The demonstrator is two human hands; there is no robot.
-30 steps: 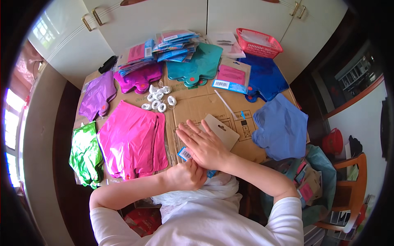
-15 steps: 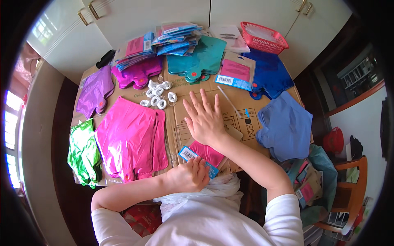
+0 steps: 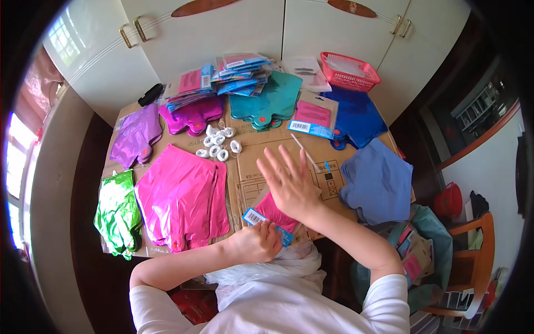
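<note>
A flat pink packet with a blue header card (image 3: pixel 266 214) lies at the near edge of the cardboard-covered table (image 3: pixel 253 167). My left hand (image 3: pixel 255 242) is closed on its near end. Just beyond the packet my right hand (image 3: pixel 289 182) hovers with its fingers spread and nothing in it. A thin white straw (image 3: pixel 305 152) lies on the cardboard just past those fingertips. A cluster of small white ribbon rolls (image 3: pixel 218 145) sits further back, left of my right hand.
Flat foil balloons cover the table: bright pink (image 3: pixel 181 197), green (image 3: pixel 117 214), purple (image 3: pixel 133 134), magenta (image 3: pixel 192 114), teal (image 3: pixel 270 100), dark blue (image 3: pixel 356 117), periwinkle (image 3: pixel 378 181). Packet stacks (image 3: pixel 231 75) and a red basket (image 3: pixel 349 71) stand at the back. A bag with packets (image 3: pixel 414 256) sits at the right.
My right hand has moved forward off the packet, away from me, and opened out flat. The beige card seen beneath it one second ago is gone from view. My left hand stays put.
</note>
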